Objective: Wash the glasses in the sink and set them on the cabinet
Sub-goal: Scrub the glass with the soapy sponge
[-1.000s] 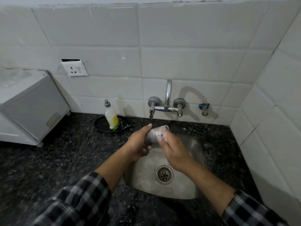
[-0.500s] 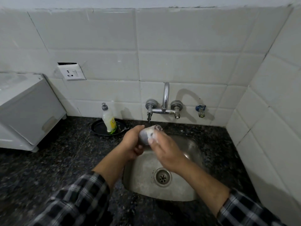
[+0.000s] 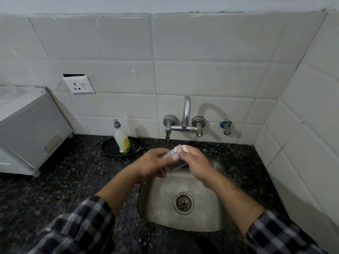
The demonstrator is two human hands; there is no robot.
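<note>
One glass [image 3: 173, 165] between left hand [image 3: 153, 162] and right hand [image 3: 197, 160], above one sink [image 3: 157, 208]

The sleeves [image 3: 78, 226] are black-and-white plaid, the tabletop [image 3: 64, 180] speckled black, the wall tiles [image 3: 201, 52] white, the soap bottle [image 3: 122, 142] yellow-green, the sink [image 3: 161, 191] grey.

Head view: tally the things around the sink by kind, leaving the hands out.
glass: 1
soap bottle: 1
black dish: 1
faucet: 1
side valve: 1
wall socket: 1
white appliance: 1
Total: 7
</note>
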